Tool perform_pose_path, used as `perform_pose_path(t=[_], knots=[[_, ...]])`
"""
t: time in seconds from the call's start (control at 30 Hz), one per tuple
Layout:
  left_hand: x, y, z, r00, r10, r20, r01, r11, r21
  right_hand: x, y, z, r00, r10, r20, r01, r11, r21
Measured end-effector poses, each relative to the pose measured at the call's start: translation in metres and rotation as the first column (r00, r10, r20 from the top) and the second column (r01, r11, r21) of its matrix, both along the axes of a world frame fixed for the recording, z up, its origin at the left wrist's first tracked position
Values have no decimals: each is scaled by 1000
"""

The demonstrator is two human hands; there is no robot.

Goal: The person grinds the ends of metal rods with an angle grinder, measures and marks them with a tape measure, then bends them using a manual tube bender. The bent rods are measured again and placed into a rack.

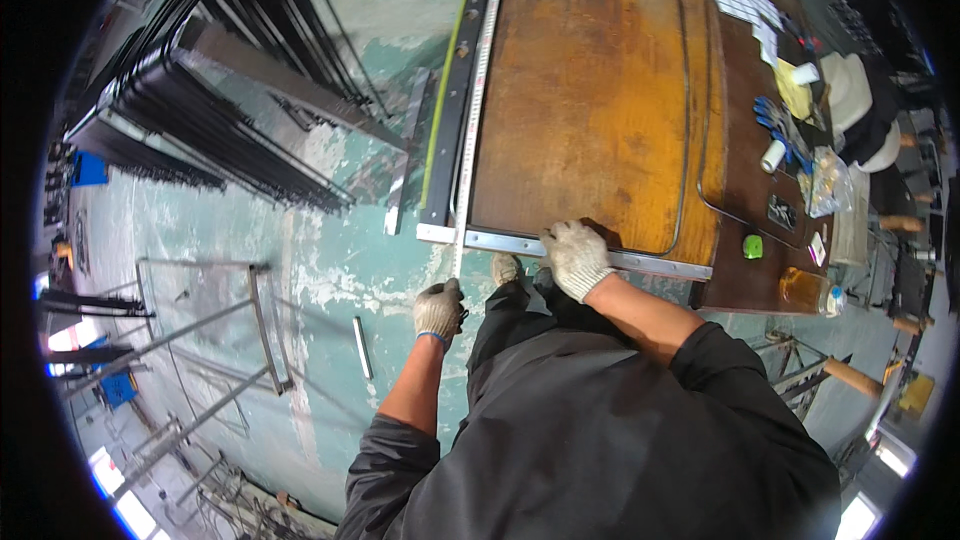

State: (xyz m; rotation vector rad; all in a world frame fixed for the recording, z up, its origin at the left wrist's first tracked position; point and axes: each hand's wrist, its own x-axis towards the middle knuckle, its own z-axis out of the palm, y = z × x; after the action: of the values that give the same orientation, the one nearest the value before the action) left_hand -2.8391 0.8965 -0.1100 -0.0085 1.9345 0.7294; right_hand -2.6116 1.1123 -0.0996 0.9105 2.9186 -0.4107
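My left hand (pixel 438 310), in a pale knit glove, is closed just off the table's near left corner. A long white tape measure (pixel 475 110) runs from it up along the table's left side; the tape's end is hidden in the fingers. My right hand (pixel 577 258), gloved too, lies on the metal bar (pixel 660 265) along the near table edge, fingers bent over it; what is beneath them is hidden. On the worn brown tabletop (pixel 580 90) lies a bent thin rod (pixel 684 90) with a rounded corner near my right hand.
Racks of dark bent rods (pixel 220 130) stand at left. A metal strip (pixel 362 348) lies on the green floor (pixel 330 290). Blue gloves (pixel 778 128), papers (pixel 735 4), a green item (pixel 752 247) and a jar of amber liquid (pixel 803 287) sit at the table's right.
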Motion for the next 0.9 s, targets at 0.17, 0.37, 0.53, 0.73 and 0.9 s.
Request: perform_pose_path(t=[0.17,0.37,0.53,0.73,0.9], knots=[[18,19,18,995,86,45,-89,994,66,-1,6,-6,999,-15,42,15,1000,7],[73,72,50,970,129,204,-157,979,128,28,26,23,985,-89,-150,58,978,-199],[146,113,45,992,-34,119,26,998,64,95,75,49,831,-512,-217,351,785,-510],[247,163,53,958,-283,46,275,952,133,181,138,64,808,-532,-252,391,805,-446],[298,172,-9,982,-172,73,169,985,41,222,137,98,839,-392,-377,270,902,-337]])
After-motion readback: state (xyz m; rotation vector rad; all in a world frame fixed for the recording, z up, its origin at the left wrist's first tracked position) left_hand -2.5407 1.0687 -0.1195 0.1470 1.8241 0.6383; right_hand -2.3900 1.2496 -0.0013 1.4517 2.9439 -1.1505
